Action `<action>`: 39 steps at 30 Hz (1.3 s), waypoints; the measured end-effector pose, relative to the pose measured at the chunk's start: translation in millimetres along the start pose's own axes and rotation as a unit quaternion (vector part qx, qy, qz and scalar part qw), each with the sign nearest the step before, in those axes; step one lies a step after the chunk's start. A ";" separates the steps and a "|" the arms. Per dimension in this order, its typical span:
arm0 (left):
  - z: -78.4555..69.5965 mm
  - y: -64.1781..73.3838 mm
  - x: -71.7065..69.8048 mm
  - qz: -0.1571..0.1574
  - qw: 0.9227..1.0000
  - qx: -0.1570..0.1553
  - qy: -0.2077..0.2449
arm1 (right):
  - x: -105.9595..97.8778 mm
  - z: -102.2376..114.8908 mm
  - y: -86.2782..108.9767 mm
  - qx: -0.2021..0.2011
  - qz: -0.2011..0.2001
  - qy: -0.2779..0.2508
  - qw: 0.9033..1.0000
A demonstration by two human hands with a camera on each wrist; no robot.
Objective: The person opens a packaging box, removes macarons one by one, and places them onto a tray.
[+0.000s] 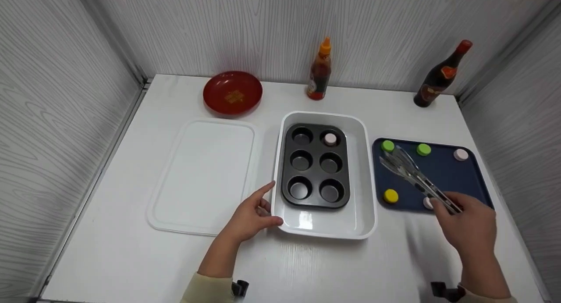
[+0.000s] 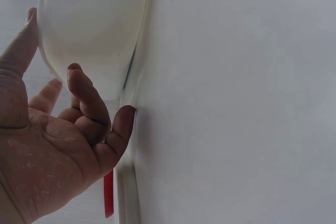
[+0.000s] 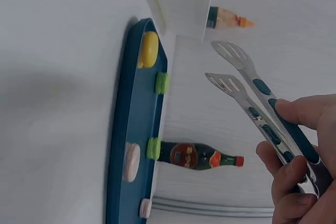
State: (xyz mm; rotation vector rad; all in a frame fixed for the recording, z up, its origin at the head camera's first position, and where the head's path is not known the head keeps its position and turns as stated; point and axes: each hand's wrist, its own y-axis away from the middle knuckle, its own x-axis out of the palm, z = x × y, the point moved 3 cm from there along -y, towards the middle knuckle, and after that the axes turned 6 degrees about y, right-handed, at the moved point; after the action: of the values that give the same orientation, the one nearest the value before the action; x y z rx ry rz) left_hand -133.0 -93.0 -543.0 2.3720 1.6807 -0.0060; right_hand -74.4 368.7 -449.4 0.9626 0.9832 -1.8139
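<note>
My right hand holds metal tongs over a dark blue tray. The tongs' tips are parted, with nothing between them in the right wrist view. On the tray lie several macarons: a yellow macaron, a green macaron, another green one, and pink ones, one partly hidden by my hand. My left hand touches the left side of a white rectangular basin with thumb and index finger extended. Inside the basin sits a dark muffin pan; its far right cup contains a pink macaron.
A white lid-like board lies left of the basin. Behind stand a red plate, an orange-capped sauce bottle and a dark bottle at the far right. Grained panels enclose the table's back and sides.
</note>
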 end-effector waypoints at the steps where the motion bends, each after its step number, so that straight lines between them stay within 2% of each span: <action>1: 0.3 0.1 0.0 -0.001 1.000 -0.001 0.000 | 2.0 5.8 -1.9 -0.012 -0.005 -0.008 1.000; 7: -0.2 0.8 0.0 -0.001 1.000 -0.002 -0.004 | 14.0 36.1 -10.7 -0.072 -0.040 -0.037 0.996; 12: -1.5 1.1 0.3 -0.001 1.000 -0.004 -0.006 | 28.4 52.5 -14.3 -0.108 -0.051 -0.046 0.992; 24: -2.6 2.7 -0.7 -0.010 1.000 -0.012 -0.015 | 52.6 85.4 -26.2 -0.149 -0.032 -0.029 0.988; 30: -3.2 3.9 -1.3 -0.018 0.999 -0.015 -0.034 | 62.6 102.8 -38.2 -0.182 -0.020 0.006 0.983; 34: -2.2 4.1 -0.6 -0.019 0.999 -0.015 -0.035 | 70.9 110.6 -43.0 -0.182 0.007 0.040 0.983; 39: -2.2 4.5 -0.3 -0.018 0.999 -0.011 -0.029 | 78.9 115.0 -48.3 -0.182 0.024 0.051 0.982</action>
State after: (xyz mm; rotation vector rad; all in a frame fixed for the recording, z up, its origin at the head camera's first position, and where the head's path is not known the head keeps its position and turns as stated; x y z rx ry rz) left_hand -129.3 -94.3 -539.9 2.3036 1.6878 -0.0612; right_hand -172.2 258.9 -461.5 0.8478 1.2896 -1.4870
